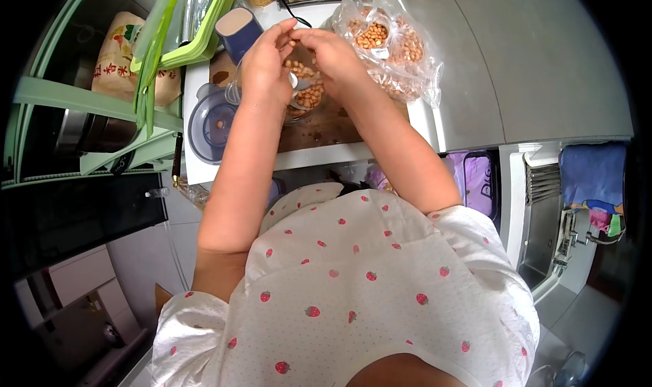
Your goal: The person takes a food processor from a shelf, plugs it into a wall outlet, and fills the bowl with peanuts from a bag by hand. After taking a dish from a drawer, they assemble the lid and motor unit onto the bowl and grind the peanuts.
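My left hand [266, 61] and my right hand [331, 55] are cupped toward each other, fingertips meeting, above a clear bowl [299, 117]. A few peanuts [293, 43] show between the fingers; the palms are partly hidden. Inside the bowl lie more reddish-brown peanuts [310, 96] around a white central post [293, 80], probably part of a chopper blade. The bowl stands on a brown wooden board [316, 132]. Left of my left forearm is a translucent bluish lid [212, 125], with a dark blue block-shaped unit [239, 37] farther back.
A clear plastic bag of peanuts [390, 47] lies right of my right hand. At the left, a green rack [75, 96] carries a light green basket [197, 47] with long green leaves [148, 88] hanging over it, and a printed sack [115, 64]. A sink [536, 231] is far right.
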`<action>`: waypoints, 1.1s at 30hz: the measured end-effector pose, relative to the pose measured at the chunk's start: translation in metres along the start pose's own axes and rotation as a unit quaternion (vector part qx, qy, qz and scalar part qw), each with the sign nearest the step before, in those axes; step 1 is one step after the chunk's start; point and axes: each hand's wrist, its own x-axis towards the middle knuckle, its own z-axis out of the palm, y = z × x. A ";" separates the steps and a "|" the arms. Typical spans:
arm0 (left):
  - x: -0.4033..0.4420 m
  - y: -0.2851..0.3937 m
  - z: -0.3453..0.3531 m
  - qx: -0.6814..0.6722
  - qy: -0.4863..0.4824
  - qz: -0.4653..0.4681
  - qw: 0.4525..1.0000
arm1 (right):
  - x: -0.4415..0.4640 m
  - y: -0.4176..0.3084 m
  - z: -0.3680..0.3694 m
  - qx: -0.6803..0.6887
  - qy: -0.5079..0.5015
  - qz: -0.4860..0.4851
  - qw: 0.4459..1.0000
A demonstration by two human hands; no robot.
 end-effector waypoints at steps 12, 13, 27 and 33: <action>-0.005 0.015 -0.014 0.080 -0.101 -0.072 0.989 | 0.002 -0.004 -0.010 -0.533 -0.077 -0.170 0.825; -0.007 0.015 -0.013 0.088 -0.085 -0.050 0.991 | 0.001 -0.005 -0.011 -0.535 -0.072 -0.170 0.824; 0.039 -0.039 0.096 0.054 -0.143 0.041 0.987 | 0.072 0.003 -0.155 -0.269 0.181 0.011 0.946; 0.099 -0.091 0.131 0.072 -0.140 -0.189 0.969 | 0.081 0.006 -0.157 -0.121 0.136 0.097 0.979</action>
